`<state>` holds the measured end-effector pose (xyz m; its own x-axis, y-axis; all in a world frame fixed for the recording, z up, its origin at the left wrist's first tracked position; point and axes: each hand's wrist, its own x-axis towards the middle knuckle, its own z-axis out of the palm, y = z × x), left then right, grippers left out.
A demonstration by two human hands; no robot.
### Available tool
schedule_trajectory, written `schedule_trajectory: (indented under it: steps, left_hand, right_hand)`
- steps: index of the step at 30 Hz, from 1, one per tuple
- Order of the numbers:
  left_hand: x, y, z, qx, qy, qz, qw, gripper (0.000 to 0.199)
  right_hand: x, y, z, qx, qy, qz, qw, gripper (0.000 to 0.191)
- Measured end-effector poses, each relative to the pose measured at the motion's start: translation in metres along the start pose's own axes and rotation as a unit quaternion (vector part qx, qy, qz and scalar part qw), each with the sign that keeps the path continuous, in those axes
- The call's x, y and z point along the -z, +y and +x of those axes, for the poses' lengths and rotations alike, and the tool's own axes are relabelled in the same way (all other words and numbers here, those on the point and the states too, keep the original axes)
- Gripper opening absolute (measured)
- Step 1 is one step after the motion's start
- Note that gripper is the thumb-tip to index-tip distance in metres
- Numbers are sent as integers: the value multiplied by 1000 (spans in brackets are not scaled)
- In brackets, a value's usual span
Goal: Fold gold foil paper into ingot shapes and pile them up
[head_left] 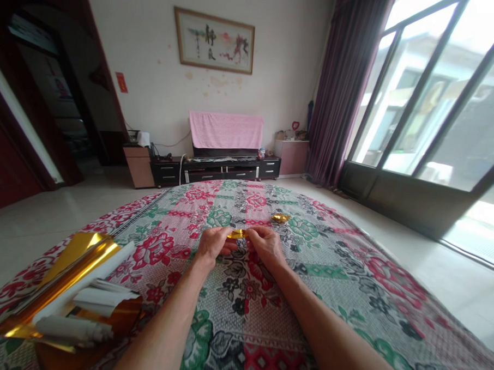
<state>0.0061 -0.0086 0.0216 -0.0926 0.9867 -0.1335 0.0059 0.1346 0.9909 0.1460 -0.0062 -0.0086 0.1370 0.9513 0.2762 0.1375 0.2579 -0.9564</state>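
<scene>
A small strip of shiny gold foil paper (pixel 237 234) stretches between my two hands, just above the flowered tablecloth. My left hand (pixel 215 244) pinches its left end, with the lower fingers curled beneath. At the other end, my right hand (pixel 266 244) grips the foil between thumb and fingers. A folded gold foil piece (pixel 280 218) lies on the cloth beyond my right hand. Further left are a roll of gold foil paper (pixel 81 268) and several white-backed rolled pieces (pixel 73 329), resting partly on a gold sheet.
The round table wears a red, green and grey flowered tablecloth (pixel 252 299). Beyond it stands a low black cabinet (pixel 230 168) with a pink cloth (pixel 227 129) draped over a screen. Glass doors (pixel 427 90) and a purple curtain (pixel 344 82) are on the right.
</scene>
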Motion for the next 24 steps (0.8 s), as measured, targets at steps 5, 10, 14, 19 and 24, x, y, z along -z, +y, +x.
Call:
schedule_trajectory:
  steps: [5,10,14,19,24]
  left_hand:
    - [2,-1,2,4,29,-26,999,34]
    - [-1,-12,6,-46,30,88,995,28]
    - [-3,-17,2,-140,10,255,957,27]
    - [-1,-18,1,-132,0,308,942,27]
    - [2,-19,6,-102,-24,319,942,29]
  right_hand:
    - [2,6,4,-13,28,-43,999,32]
    - [19,-2,11,-78,86,-118,986,31]
    - [38,-4,16,-82,100,-183,975,29]
    - [62,-2,23,-123,134,-213,960,26]
    - [87,2,39,-172,157,-184,955,22]
